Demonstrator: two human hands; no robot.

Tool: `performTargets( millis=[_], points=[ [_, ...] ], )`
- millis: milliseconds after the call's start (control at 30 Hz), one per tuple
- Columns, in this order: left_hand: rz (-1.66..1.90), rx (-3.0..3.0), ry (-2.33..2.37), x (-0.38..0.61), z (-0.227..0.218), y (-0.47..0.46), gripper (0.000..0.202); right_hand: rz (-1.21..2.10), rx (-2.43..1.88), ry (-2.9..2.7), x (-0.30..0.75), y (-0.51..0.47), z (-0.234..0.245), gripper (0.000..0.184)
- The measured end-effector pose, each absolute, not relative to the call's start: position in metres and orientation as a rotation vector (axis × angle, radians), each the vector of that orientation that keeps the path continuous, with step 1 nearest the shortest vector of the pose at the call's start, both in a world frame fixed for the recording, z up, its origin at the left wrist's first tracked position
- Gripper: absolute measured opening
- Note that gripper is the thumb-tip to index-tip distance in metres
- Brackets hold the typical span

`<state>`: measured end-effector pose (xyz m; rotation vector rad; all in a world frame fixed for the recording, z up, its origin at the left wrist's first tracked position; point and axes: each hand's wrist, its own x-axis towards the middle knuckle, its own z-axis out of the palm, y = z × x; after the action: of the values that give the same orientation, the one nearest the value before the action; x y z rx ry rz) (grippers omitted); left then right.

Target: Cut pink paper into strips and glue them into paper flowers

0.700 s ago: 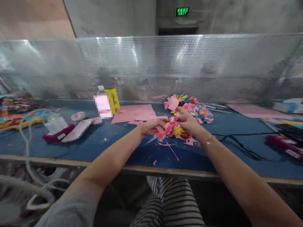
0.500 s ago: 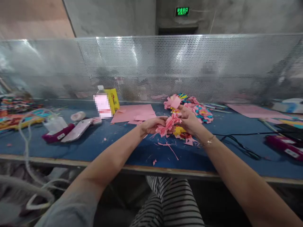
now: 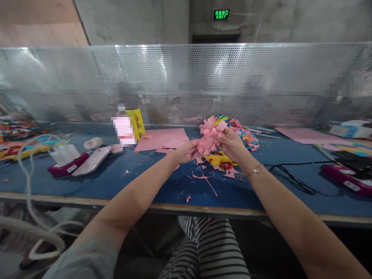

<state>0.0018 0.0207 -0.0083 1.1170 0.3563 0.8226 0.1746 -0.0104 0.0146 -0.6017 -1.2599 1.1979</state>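
Observation:
A pink paper flower is held up over the table between my hands, its flat round side towards me. My left hand pinches its left edge. On the opposite side, my right hand has its fingers closed at the edge, with a small pink paper piece by the fingertips. Just below lies a yellow tool that looks like a glue gun, partly covered by scraps. Behind my right hand, a pile of pink, blue and yellow paper flowers is partly hidden.
Pink paper sheets lie behind my left hand. Further left are a phone, a tape roll, a bottle and a yellow box. A black cable runs right. A perforated metal screen borders the back.
The pink flower has been turned so its flat round side faces me and lifted slightly. More of the yellow tool shows beneath it. My camera view has shifted a little.

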Motion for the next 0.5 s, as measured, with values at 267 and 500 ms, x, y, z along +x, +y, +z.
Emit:
performTargets(
  millis=[267, 500],
  points=[
    [1.041, 0.97, 0.485, 0.001, 0.005, 0.021, 0.022, 1.118, -0.635, -1.135, 0.177, -0.007, 0.015, 0.035],
    [1.162, 1.182, 0.479, 0.008, 0.003, 0.014, 0.025, 1.075, -0.635, -1.035, 0.179, -0.002, 0.013, 0.035]
  ],
)
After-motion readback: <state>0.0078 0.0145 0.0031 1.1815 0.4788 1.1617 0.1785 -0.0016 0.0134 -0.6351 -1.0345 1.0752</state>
